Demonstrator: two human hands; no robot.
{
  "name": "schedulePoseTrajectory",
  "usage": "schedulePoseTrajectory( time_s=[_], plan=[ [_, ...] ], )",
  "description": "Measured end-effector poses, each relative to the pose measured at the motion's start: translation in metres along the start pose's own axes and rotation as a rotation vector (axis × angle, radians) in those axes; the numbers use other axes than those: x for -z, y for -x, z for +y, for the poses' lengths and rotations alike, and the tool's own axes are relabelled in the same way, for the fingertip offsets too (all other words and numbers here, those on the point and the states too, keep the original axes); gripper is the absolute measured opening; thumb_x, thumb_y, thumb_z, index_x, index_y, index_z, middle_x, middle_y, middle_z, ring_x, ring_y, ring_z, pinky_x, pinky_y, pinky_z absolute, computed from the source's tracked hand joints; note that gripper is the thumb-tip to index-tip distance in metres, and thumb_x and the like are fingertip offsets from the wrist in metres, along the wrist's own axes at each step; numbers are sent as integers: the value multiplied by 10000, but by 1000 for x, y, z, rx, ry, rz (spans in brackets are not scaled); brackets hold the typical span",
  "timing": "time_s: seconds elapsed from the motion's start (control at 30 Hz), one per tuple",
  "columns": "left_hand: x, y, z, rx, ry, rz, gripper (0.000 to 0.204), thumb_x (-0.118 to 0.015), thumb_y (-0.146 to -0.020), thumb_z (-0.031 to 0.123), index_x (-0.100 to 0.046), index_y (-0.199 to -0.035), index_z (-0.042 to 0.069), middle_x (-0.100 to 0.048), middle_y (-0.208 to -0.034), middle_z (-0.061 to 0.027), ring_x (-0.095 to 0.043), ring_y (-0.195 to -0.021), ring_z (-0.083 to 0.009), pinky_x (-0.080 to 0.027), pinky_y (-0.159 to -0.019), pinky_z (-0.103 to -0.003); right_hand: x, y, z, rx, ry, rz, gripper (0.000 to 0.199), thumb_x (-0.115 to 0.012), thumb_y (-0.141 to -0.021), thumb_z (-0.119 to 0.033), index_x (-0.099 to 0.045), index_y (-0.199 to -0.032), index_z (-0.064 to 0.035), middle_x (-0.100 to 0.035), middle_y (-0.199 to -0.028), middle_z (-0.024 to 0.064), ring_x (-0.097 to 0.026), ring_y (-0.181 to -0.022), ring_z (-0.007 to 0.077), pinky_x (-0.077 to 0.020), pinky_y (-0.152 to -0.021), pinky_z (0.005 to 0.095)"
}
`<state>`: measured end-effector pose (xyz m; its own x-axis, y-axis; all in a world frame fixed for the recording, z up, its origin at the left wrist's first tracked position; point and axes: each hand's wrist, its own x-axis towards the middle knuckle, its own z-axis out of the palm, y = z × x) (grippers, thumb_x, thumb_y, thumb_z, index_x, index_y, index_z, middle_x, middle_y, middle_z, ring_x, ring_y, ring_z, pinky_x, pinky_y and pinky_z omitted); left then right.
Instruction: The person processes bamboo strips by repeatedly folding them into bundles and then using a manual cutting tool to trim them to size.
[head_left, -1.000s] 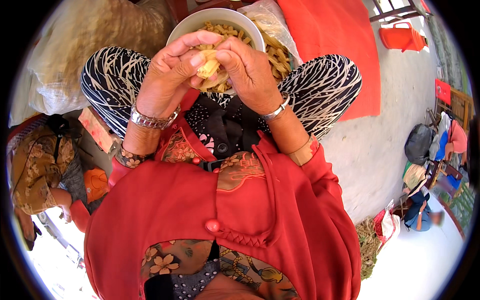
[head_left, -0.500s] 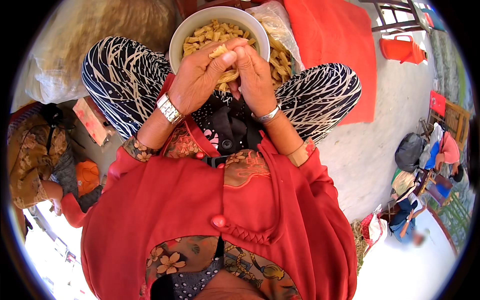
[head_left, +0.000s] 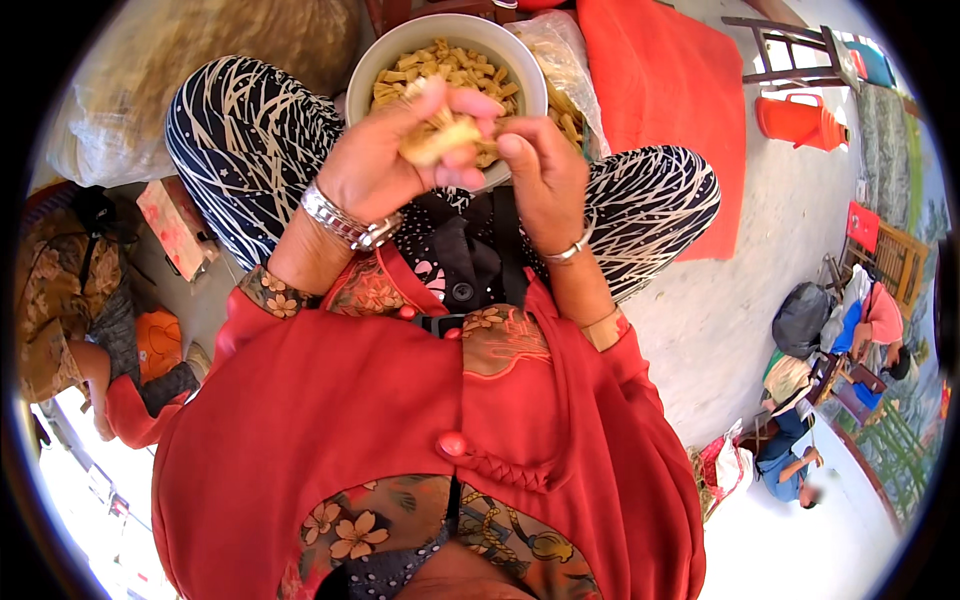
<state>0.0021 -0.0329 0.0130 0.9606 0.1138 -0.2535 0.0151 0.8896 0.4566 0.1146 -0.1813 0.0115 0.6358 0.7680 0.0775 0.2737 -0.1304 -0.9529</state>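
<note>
Your left hand (head_left: 385, 165), with one metal watch (head_left: 345, 222) at its wrist, curls its fingers shut around one pale yellow piece (head_left: 437, 140), pinching it just over the near rim of the single white bowl (head_left: 380, 55) on your lap, so bits likely drop straight in. Your right hand (head_left: 545, 180), one bangle (head_left: 570, 250) on it, has its fingers bent against that same piece. The bowl's pieces are too many to count.

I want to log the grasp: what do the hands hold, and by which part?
The left hand pinches a pale yellow piece at its left end, above the bowl. The right hand touches its right end with the fingertips.
</note>
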Motion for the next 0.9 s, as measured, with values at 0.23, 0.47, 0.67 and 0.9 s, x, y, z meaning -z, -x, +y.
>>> schedulePoseTrajectory(
  time_s=[0.23, 0.47, 0.67, 0.9],
  plan=[
    [4, -1, 18, -106, 5, 66, 471, -344, -995, 372, -530, -1132, -38, -512, -995, -70, -460, -629, -86, -473, -624, -275, 16, 5, 9, 12, 174, 17, 213, -699, -823, -204, -607, -803, -13, -557, -609, 62, -498, -534, 118, -414, -518, 253],
    [13, -6, 4, -8, -496, 393, 405, -467, -954, 377, -606, -1022, 2, -564, -717, -28, -425, -459, -43, -430, -423, -206, 10, -2, 26, -113, 113, -89, 188, -633, -874, -182, -581, -900, -3, -569, -695, 76, -555, -585, 125, -455, -490, 272],
    [14, -10, 3, -45, -483, 443, 159, -595, -892, 164, -626, -947, 18, -538, -633, 12, -358, -409, -10, -328, -364, -166, -12, -12, 13, -340, -163, -317, 254, -573, -910, -211, -531, -1037, 6, -557, -699, 45, -567, -588, 99, -475, -414, 243],
    [11, 1, 31, -256, -272, 466, 85, -590, -878, 117, -612, -881, 35, -418, -598, 58, -326, -462, -18, -284, -384, -169, -4, -25, -9, -164, -100, -334, 289, -585, -896, -236, -556, -744, 8, -448, -604, 23, -404, -568, 93, -345, -519, 271]
  ],
)
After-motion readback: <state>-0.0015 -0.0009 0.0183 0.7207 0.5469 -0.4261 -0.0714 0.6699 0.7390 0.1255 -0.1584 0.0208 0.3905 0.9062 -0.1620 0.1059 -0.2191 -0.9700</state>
